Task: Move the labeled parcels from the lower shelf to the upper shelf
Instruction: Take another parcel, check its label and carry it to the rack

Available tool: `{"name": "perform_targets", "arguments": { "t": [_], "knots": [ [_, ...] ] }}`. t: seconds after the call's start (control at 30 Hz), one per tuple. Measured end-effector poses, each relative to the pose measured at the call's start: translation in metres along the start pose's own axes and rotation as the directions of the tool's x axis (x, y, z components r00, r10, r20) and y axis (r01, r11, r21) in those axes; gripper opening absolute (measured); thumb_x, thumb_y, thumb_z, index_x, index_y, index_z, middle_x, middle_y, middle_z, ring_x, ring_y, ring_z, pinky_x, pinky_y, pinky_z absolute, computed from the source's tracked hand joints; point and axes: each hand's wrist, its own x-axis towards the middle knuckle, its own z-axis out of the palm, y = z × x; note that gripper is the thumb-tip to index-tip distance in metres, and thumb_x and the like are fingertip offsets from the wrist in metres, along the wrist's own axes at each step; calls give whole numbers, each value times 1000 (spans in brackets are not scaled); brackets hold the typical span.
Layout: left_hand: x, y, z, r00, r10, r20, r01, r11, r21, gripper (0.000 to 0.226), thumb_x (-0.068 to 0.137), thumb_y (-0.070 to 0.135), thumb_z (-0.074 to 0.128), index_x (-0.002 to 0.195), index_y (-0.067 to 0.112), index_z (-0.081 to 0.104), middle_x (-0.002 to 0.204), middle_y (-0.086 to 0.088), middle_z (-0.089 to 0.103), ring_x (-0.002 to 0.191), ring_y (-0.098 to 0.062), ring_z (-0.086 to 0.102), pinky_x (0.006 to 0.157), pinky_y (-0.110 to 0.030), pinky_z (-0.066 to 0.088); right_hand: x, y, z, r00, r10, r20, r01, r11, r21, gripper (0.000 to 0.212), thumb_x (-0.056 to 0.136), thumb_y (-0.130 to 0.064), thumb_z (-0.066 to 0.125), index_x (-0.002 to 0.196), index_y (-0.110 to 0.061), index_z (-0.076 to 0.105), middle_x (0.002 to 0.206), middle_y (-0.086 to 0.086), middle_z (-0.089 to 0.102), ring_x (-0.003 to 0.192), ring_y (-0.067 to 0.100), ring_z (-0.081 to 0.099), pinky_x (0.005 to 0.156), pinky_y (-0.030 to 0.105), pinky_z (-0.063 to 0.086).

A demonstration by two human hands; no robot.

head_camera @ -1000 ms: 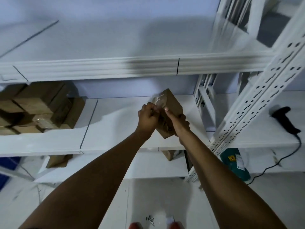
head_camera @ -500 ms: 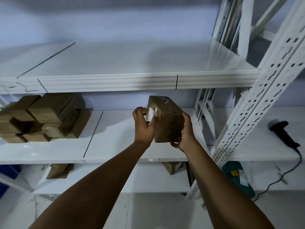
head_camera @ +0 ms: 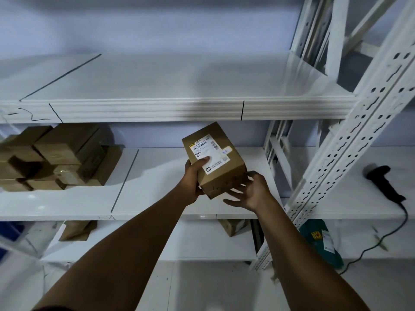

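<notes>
Both the left hand (head_camera: 193,176) and right hand (head_camera: 251,190) grip a parcel (head_camera: 214,160), its label (head_camera: 210,152) unreadable.

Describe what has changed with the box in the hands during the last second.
The parcel was turned over: its white label, unseen earlier, now faces the camera. The left hand holds its side, thumb on the label; the right hand shifted underneath. The stacked boxes and scanner stayed put.

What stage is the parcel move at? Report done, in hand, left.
Done: nothing shows on the upper shelf. In hand: the left hand and right hand hold a labeled parcel below it. Left: the stack of boxes on the shelf underneath.
</notes>
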Motion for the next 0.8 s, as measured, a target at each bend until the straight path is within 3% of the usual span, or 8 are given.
{"name": "perform_targets", "arguments": {
  "t": [0.07,0.13,0.27,0.33,0.47,0.6,0.7,0.8],
  "knots": [
    [-2,-1,-5,999,34,-24,-33,999,42,76,83,36,82,147,38,41,129,-7,73,116,-35,71,99,-62,56,2,-2,-3,986,-112,-119,97,987,-125,32,97,-32,47,116,-14,66,130,13,68,123,34,60,101,57,49],
    [-3,-4,-12,997,75,-16,-73,992,100,74,86,26,81,146,42,39,127,-3,73,111,-31,73,93,-56,59,0,-4,-3,968,-209,-140,187,970,-157,29,98,-34,53,118,-22,70,129,7,69,121,28,62,96,48,50],
    [-7,-7,-19,993,112,23,-115,979,166,78,86,15,81,142,47,38,125,0,73,99,-24,78,68,-40,65,-6,-10,2,964,-265,11,260,939,-224,39,102,-42,50,130,-23,68,129,1,72,113,20,65,79,38,48],
    [-7,-7,-21,992,119,40,-125,976,177,79,86,15,81,142,48,37,128,-1,72,99,-24,78,64,-37,64,-4,-12,6,960,-275,61,280,913,-295,40,103,-43,47,126,-18,68,126,1,73,109,19,65,77,37,47],
    [-7,-3,-25,989,129,72,-142,967,212,83,86,15,81,149,45,36,130,-5,71,102,-27,77,67,-37,65,-1,-12,9,951,-295,96,310,887,-342,32,104,-38,47,117,-20,71,116,-2,73,109,18,64,79,36,47],
    [-5,1,-26,980,169,102,-190,950,249,80,85,21,84,149,44,42,139,-8,65,112,-31,74,83,-45,66,6,-9,5,949,-308,66,313,903,-293,32,102,-30,54,125,-17,72,108,-2,77,108,21,66,78,35,52],
    [-7,6,-24,983,162,88,-180,946,271,65,94,34,74,149,44,41,140,-5,64,112,-25,72,73,-37,64,9,-9,2,944,-325,49,327,912,-248,28,102,-28,58,124,-20,73,114,-2,77,112,23,66,77,35,52],
    [-4,11,-26,989,124,80,-140,957,253,54,96,31,72,141,44,46,136,-5,68,112,-26,71,88,-52,61,8,-8,0,936,-348,54,350,899,-265,32,98,-28,64,128,-19,72,124,0,76,121,24,65,83,37,52]
  ]
}}
